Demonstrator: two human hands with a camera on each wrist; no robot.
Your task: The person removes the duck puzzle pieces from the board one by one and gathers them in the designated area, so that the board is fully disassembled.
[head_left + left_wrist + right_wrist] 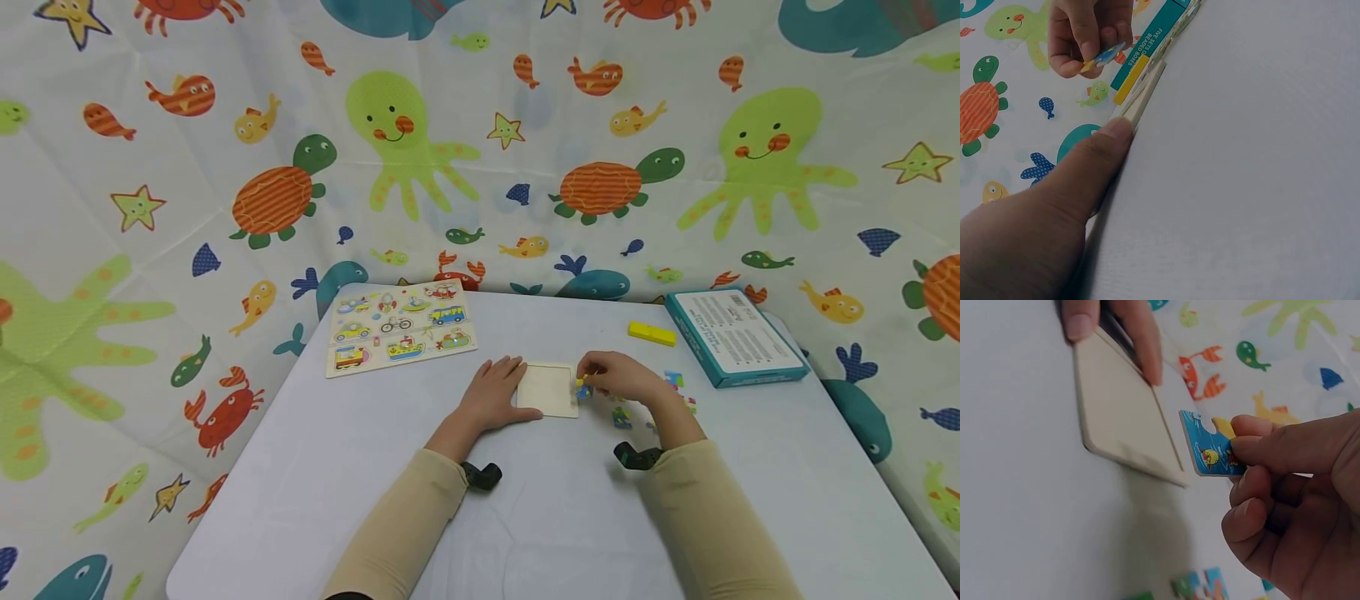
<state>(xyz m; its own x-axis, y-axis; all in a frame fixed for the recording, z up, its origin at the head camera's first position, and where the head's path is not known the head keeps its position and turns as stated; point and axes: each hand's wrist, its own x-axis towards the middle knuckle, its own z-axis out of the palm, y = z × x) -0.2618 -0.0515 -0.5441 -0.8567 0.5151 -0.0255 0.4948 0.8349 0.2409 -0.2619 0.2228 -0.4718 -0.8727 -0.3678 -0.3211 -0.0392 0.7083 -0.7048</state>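
My right hand [617, 377] pinches a jigsaw puzzle piece [1210, 450] between thumb and fingers, just over the right side of a shallow square wooden puzzle tray [545, 390]. The piece is blue with a yellow duck-like figure and a notch in its edge; in the right wrist view it is held up clear of the tray. Fairly straight, the fingers of my left hand [487, 396] rest at the tray's left side, with the thumb along its near edge. The tray's bare wooden floor shows, with no pieces in it.
Loose puzzle pieces [622, 417] lie around and partly beneath my right forearm. A wooden vehicle puzzle board [401, 325] is at the back left. Behind the right hand are a yellow block [652, 333] and a teal box [738, 337]. A sea-animal cloth hangs behind the table [300, 500].
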